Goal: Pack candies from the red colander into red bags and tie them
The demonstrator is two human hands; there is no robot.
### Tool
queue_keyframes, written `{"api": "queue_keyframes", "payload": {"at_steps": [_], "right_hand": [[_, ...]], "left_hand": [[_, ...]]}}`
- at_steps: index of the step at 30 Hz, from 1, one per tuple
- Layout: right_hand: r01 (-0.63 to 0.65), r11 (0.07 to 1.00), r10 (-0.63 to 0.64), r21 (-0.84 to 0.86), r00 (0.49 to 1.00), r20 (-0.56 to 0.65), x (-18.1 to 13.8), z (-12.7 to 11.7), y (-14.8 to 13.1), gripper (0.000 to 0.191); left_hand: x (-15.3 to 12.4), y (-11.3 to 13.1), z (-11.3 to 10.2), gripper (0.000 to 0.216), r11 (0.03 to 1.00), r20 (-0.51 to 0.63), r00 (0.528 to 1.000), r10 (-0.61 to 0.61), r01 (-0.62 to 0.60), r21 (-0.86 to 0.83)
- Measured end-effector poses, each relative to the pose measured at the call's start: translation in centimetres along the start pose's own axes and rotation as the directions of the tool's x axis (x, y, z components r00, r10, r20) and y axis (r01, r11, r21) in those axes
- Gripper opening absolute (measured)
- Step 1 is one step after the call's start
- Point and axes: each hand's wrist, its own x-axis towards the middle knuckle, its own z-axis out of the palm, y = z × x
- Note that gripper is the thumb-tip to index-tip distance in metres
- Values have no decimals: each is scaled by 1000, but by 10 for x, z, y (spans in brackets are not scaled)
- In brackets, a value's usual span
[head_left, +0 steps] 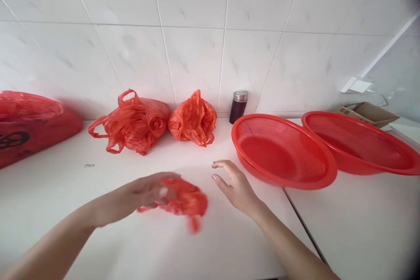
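A crumpled red plastic bag (188,199), smeared by motion, is in my left hand (149,191) above the front middle of the white tabletop. The thumb lies across the near side of the bag, and part of the bag hides some fingers. My right hand (234,186) is to the right of the bag and apart from it. Its thumb and fingers are spread, with nothing between them. Behind my hands, against the wall, sit a bundle of red plastic bags (138,122) with loop handles and a smaller red bag bundle (193,120).
At right stand two red plastic colanders, a nearer colander (267,157) and a farther colander (354,140). Behind them is a cardboard box (370,111). A dark flask (238,107) with a silver lid stands by the tiled wall. A large red sack (36,129) lies at far left.
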Motion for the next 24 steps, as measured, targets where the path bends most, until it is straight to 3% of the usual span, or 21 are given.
{"api": "queue_keyframes", "payload": {"at_steps": [1,2,4,6,7,11,14,17,20,24], "right_hand": [[59,998,-59,11,998,-9,0,2,-7,21],[99,995,-99,19,995,-17,-1,3,-13,21],[121,992,-120,38,993,-17,-4,4,-19,23],[91,994,-92,63,996,16,-7,3,-18,24],[72,995,-75,76,997,37,-9,2,-15,24],[39,991,-50,128,996,78,-15,6,1,25],[-1,997,-1,81,1000,23,-16,15,9,24],[-74,997,73,10,995,63,-15,23,11,28],[-73,997,73,-10,984,164,-12,26,8,18],[-16,1000,15,3,999,45,-9,22,3,11]], "left_hand": [[11,9,1,48,999,81,996,-29,33,-37],[21,15,0,53,998,87,996,-37,41,-48],[39,20,0,55,1000,-50,999,-5,6,26],[54,17,7,46,979,-213,972,103,-61,195],[60,15,15,40,953,-240,955,175,-104,283],[75,8,71,20,852,-246,891,380,-234,469],[76,4,118,20,885,-360,883,301,-118,450],[75,-3,148,15,916,-363,907,211,-54,397],[77,-13,152,11,927,-354,912,208,-67,370],[74,-24,129,19,936,-389,892,232,-96,340]]}}
